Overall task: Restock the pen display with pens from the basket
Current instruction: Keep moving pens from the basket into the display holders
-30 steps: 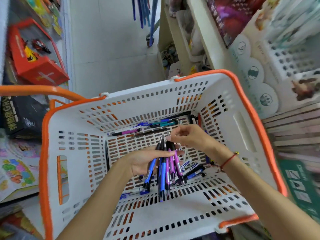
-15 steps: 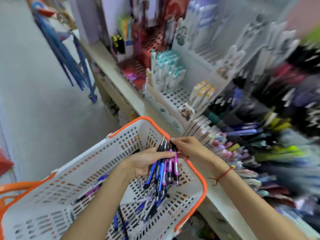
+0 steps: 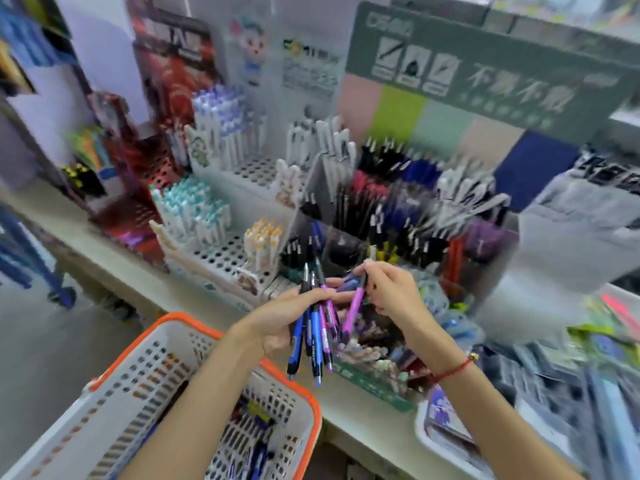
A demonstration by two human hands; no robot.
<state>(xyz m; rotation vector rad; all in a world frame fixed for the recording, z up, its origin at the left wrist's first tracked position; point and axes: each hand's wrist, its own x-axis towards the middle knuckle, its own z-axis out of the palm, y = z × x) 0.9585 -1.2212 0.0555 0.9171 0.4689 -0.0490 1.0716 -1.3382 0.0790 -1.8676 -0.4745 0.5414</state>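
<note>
Sorting stock: left hand [image 3: 291, 317] grips pen bundle [image 3: 317, 327], right hand [image 3: 388, 292] pinches purple pen [image 3: 353, 306]; next needs matching slot in pen display [image 3: 398, 216].

A left hand [image 3: 291, 317] grips a fan of blue and purple pens [image 3: 317, 337] above an orange-rimmed basket [image 3: 308, 403], while the right hand [image 3: 391, 292] pinches a purple pen [image 3: 353, 311] before the pen display [image 3: 398, 209].
</note>
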